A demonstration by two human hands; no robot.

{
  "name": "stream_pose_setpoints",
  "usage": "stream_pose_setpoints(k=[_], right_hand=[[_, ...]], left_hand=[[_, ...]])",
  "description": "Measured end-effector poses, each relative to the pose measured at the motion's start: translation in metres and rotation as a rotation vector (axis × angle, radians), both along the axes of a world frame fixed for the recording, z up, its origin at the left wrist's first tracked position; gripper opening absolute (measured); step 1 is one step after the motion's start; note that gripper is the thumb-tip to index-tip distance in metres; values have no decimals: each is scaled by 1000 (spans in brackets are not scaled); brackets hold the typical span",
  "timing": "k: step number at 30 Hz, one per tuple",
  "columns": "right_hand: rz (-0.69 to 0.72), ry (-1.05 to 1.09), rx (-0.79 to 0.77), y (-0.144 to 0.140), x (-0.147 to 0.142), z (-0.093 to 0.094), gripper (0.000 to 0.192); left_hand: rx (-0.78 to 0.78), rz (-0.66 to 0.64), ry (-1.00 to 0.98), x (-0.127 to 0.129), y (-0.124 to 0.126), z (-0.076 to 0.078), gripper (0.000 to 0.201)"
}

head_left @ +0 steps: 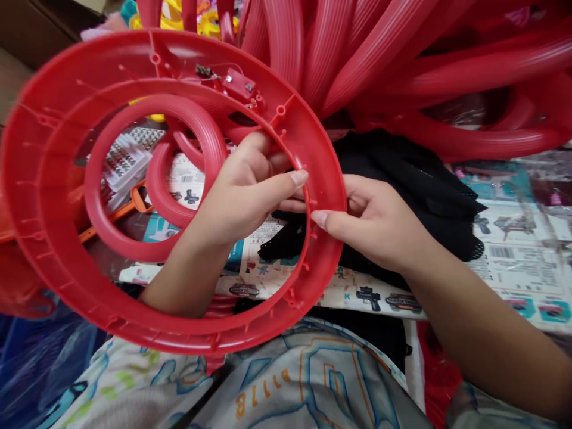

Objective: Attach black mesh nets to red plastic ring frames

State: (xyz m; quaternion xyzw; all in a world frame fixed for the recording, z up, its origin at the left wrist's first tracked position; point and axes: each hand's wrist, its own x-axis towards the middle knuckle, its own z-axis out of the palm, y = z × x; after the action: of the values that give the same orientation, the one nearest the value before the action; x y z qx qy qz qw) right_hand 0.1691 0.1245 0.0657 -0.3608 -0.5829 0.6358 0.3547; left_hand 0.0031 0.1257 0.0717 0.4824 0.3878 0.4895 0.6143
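Note:
A large red plastic ring (40,196) with ribs and small pegs on its inner side fills the left of the view, tilted toward me. A small red switch box with wires (239,83) sits on its upper rim. My left hand (245,190) reaches through the ring and pinches its right rim, thumb on top. My right hand (375,223) grips the same rim from outside, fingers facing the left thumb. A smaller red spiral part (134,179) shows inside the ring.
A pile of red curved plastic rings (402,65) lies behind. Black mesh fabric (402,179) and printed cardboard sheets (513,256) cover the surface. A clear box of small parts (125,161) sits at left. My patterned clothing (290,381) is below.

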Motion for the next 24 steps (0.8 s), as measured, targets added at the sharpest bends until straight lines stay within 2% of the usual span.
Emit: stream_pose_setpoints(k=[4, 12, 16, 20, 22, 24], right_hand=[[26, 57, -28, 0, -2, 0, 20], [20, 1, 33, 3, -1, -3, 20], [55, -52, 163, 10, 16, 7, 13], [-126, -223, 377, 15, 28, 14, 13], [-189, -220, 365, 15, 27, 12, 15], [-268, -148, 328, 15, 26, 7, 33]], left_hand=[[3, 23, -15, 0, -2, 2, 34], [75, -54, -6, -5, 2, -7, 38], [145, -107, -37, -3, 0, -8, 36], [229, -134, -19, 2, -6, -5, 35], [245, -141, -6, 4, -8, -5, 35], [255, -143, -4, 7, -10, -7, 35]])
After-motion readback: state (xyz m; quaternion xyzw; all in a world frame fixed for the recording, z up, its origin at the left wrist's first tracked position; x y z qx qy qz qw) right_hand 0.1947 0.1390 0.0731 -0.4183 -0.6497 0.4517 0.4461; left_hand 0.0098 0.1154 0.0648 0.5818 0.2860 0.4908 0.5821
